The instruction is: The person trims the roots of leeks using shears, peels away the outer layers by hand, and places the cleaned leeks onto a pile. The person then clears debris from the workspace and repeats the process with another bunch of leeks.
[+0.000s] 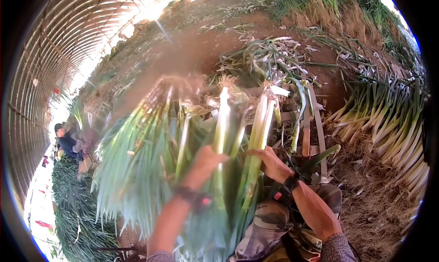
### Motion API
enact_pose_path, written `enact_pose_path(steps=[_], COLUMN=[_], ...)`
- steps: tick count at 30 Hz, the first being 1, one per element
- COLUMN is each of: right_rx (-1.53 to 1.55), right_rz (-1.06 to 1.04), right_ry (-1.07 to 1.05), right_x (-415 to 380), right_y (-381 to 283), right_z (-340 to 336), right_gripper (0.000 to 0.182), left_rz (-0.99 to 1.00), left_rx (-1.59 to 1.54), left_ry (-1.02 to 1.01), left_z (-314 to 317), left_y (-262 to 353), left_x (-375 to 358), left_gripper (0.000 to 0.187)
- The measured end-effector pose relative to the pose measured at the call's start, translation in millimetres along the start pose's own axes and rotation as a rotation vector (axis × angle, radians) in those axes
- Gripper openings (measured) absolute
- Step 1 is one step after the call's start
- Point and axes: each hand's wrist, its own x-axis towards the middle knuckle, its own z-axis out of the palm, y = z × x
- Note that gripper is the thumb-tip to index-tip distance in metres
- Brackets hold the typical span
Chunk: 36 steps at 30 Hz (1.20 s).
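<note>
My right hand is closed round a couple of thick green onions, their white ends pointing away from me and peeled skin hanging near the top. Slightly blurred, my left hand closes on another green onion, which still has brown roots at its tip. Left of it lies a large heap of green onions, roots at the far side and green leaves fanned toward me. More leaves, smeared by motion, spread below both hands over my lap.
Right of me, green onions with white stems lie in a rooty row. Peeled scraps litter the soil ahead, beside wooden slats. Another person sits far left near a pile of greens, under a hooped roof.
</note>
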Motion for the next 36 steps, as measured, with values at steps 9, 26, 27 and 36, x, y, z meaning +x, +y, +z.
enact_pose_path(steps=[9, 26, 27, 36], right_rx=[0.417, -0.045, -0.081, 0.120], right_rz=[0.280, -0.024, -0.035, 0.018], right_ry=[-0.029, 0.197, 0.208, 0.207], right_x=[-13.9, -18.3, -18.5, -25.3], right_y=[38.3, 13.2, 8.9, 32.7], right_z=[16.2, -6.3, -7.9, 0.6], right_gripper=[0.039, 0.035, 0.033, 0.023], left_rz=[0.014, 0.222, 0.194, -0.016], left_rx=[0.812, 1.180, 1.175, 1.124], left_ry=[0.157, 0.198, 0.198, 0.103], left_z=[80.0, 105.2, 106.3, 71.5], left_y=[38.4, -2.5, 3.0, 6.2], left_x=[10.9, 44.2, 42.9, 44.0], left_gripper=[0.065, 0.051, 0.050, 0.045])
